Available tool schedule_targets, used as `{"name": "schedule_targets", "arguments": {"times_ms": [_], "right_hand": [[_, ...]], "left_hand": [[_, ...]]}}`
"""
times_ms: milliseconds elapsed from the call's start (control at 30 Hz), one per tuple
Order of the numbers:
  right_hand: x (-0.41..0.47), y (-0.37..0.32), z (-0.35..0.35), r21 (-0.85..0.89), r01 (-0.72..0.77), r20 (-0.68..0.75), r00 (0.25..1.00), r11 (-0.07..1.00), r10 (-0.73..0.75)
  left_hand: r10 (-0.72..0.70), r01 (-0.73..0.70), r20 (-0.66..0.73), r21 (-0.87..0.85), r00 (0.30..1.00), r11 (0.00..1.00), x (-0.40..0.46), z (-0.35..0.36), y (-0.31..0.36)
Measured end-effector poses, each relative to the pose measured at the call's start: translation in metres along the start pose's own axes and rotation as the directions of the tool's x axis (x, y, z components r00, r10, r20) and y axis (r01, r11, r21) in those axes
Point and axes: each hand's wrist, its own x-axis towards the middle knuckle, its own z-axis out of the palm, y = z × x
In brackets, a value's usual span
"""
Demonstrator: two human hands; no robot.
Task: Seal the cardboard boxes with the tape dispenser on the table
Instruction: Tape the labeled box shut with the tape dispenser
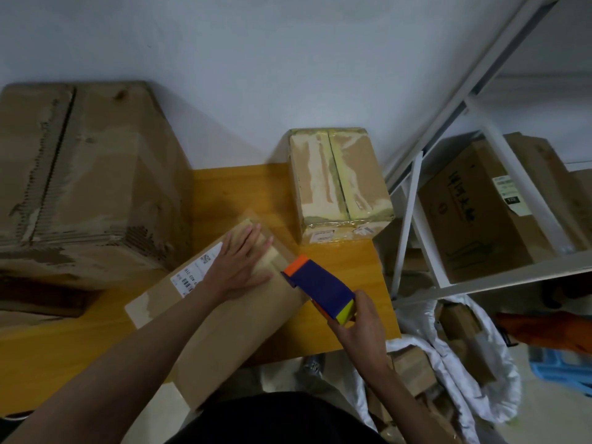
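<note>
The box lies slantwise at the centre of the frame on the yellow table, its near end overhanging the table's front edge toward the person. A white label with a barcode sits on its upper-left side. The left hand lies flat on the box's far end, fingers straight and spread, pressing down and gripping nothing. Just right of it, the dispenser, blue with an orange front and a yellow-green rear, is tilted with its orange end at the box's right edge; whether it touches the cardboard is not clear. The right hand holds the dispenser's rear end, fingers and thumb curled round it.

In the upper left of the frame stands a large worn box with torn surface paper, on the table against the wall. Above centre a small box wrapped in yellowish tape stands at the table's far right corner. At right is a white shelf with a printed box on it. At lower right, white sacks holding more cardboard lie on the floor.
</note>
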Motion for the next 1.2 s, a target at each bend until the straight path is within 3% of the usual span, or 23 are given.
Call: {"name": "schedule_targets", "arguments": {"times_ms": [200, 333, 433, 600, 800, 967, 1200], "right_hand": [[0.008, 0.003, 0.004, -0.050, -0.016, 0.030, 0.999, 0.999, 0.018], [0.011, 0.001, -0.001, -0.044, -0.016, 0.019, 1.000, 0.999, 0.017], [0.013, 0.000, -0.004, 0.017, 0.005, 0.022, 1.000, 1.000, -0.006], [0.018, -0.005, -0.021, 0.246, 0.026, 0.073, 0.996, 0.969, -0.045], [0.021, -0.006, -0.025, 0.092, 0.280, 0.136, 0.947, 0.955, -0.291], [0.013, 0.002, -0.040, 0.057, 0.327, 0.143, 0.932, 0.943, -0.332], [-0.020, 0.039, -0.075, 0.142, 0.296, 0.081, 0.948, 0.945, -0.309]], "left_hand": [[-0.058, 0.057, -0.060, -0.024, 0.997, 0.998, -0.010, -0.005, 0.022], [0.097, -0.105, -0.113, -0.060, 0.989, 0.993, -0.019, 0.002, 0.042], [0.053, -0.059, -0.034, -0.180, 0.998, 0.982, -0.022, 0.002, 0.057], [-0.027, 0.035, 0.064, -0.137, 0.998, 0.990, -0.022, -0.001, 0.070], [-0.027, 0.035, 0.077, -0.100, 0.997, 0.994, -0.019, 0.008, 0.066], [-0.055, 0.062, 0.113, -0.059, 0.992, 0.996, -0.019, 0.002, 0.070], [-0.093, 0.094, 0.144, -0.003, 0.985, 0.996, -0.016, -0.005, 0.083]]}}
